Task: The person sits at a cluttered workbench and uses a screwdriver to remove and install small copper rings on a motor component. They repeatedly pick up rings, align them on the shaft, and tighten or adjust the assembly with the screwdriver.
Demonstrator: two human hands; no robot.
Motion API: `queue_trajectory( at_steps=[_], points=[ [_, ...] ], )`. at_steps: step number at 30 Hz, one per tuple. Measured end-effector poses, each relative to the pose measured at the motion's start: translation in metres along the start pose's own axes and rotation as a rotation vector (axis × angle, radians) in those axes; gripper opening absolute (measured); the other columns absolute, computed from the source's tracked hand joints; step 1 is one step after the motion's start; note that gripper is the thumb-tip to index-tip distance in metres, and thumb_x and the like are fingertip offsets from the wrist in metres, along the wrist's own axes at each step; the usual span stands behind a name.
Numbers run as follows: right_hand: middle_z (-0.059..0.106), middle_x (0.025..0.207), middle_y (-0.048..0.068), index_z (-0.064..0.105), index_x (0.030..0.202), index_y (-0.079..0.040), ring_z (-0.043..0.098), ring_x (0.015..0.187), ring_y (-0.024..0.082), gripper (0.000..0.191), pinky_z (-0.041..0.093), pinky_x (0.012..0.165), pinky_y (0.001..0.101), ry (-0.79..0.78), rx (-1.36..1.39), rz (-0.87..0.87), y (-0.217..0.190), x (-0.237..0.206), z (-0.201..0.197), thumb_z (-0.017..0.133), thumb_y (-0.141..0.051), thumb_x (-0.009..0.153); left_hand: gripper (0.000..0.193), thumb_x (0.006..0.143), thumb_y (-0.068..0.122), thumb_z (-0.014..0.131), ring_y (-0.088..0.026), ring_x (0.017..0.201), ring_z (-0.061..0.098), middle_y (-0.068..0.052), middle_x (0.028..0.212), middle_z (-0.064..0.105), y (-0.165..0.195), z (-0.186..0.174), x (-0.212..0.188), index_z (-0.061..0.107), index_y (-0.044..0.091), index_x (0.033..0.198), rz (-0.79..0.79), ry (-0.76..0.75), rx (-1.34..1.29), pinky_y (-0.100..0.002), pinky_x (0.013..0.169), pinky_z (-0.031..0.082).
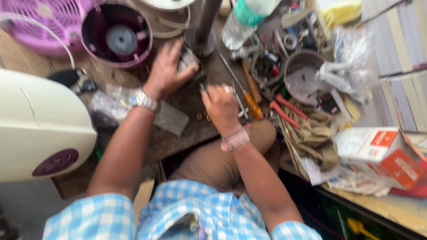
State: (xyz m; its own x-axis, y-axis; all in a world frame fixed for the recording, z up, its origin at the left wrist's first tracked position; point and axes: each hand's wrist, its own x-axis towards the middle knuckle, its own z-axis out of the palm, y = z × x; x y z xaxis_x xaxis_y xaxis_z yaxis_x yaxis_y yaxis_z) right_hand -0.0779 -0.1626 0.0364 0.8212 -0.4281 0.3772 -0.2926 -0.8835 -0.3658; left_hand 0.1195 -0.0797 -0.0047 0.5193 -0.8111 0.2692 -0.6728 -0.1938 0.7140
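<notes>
My left hand (pixel 167 69) lies on the worn wooden bench with its fingers curled over a small shiny crumpled piece (pixel 187 60). A metal watch (pixel 141 100) sits on that wrist. My right hand (pixel 221 106) is closed just beside it, with a ring on one finger and a beaded band at the wrist; a thin dark tool tip (pixel 202 87) seems to stick out of it, but motion blur hides what it is. An orange-handled screwdriver (pixel 252 104) lies right of this hand.
A pink round motor housing (pixel 116 35) and pink fan grille (pixel 40 22) stand at the back left, a cream fan body (pixel 42 129) at the left. A plastic bottle (pixel 242 22), metal bowl (pixel 304 75), red pliers (pixel 287 109), rags and a white-orange carton (pixel 382 153) crowd the right.
</notes>
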Motion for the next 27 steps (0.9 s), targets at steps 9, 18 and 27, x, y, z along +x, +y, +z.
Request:
queue_trajectory(
  at_steps=[9, 18, 27],
  points=[
    [0.064, 0.08, 0.015, 0.062, 0.08, -0.006, 0.061, 0.083, 0.037, 0.021, 0.051, 0.074, 0.0474, -0.032, -0.022, 0.007, 0.0016, -0.0038, 0.0004, 0.076, -0.015, 0.091, 0.084, 0.096, 0.048, 0.076, -0.05, 0.131, 0.05, -0.033, 0.144, 0.049, -0.0018, 0.0012, -0.0034, 0.043, 0.0, 0.156, -0.014, -0.005, -0.034, -0.052, 0.111, 0.043],
    [0.063, 0.081, 0.016, 0.06, 0.081, -0.006, 0.06, 0.083, 0.037, 0.021, 0.051, 0.075, 0.047, -0.038, -0.066, -0.007, 0.0004, -0.0047, 0.0024, 0.075, -0.016, 0.092, 0.083, 0.097, 0.047, 0.077, -0.05, 0.133, 0.049, -0.033, 0.145, 0.049, -0.005, 0.0044, -0.0032, 0.043, 0.0, 0.156, 0.058, 0.027, 0.005, -0.051, 0.113, 0.043],
    [0.064, 0.078, 0.014, 0.06, 0.078, -0.007, 0.061, 0.082, 0.036, 0.021, 0.051, 0.073, 0.0454, -0.056, -0.039, 0.01, -0.0026, 0.0017, -0.0022, 0.072, -0.016, 0.093, 0.081, 0.095, 0.045, 0.076, -0.046, 0.128, 0.052, -0.029, 0.139, 0.054, -0.0029, 0.0026, -0.0013, 0.045, -0.003, 0.153, 0.015, -0.014, -0.063, -0.05, 0.108, 0.045]
  ],
)
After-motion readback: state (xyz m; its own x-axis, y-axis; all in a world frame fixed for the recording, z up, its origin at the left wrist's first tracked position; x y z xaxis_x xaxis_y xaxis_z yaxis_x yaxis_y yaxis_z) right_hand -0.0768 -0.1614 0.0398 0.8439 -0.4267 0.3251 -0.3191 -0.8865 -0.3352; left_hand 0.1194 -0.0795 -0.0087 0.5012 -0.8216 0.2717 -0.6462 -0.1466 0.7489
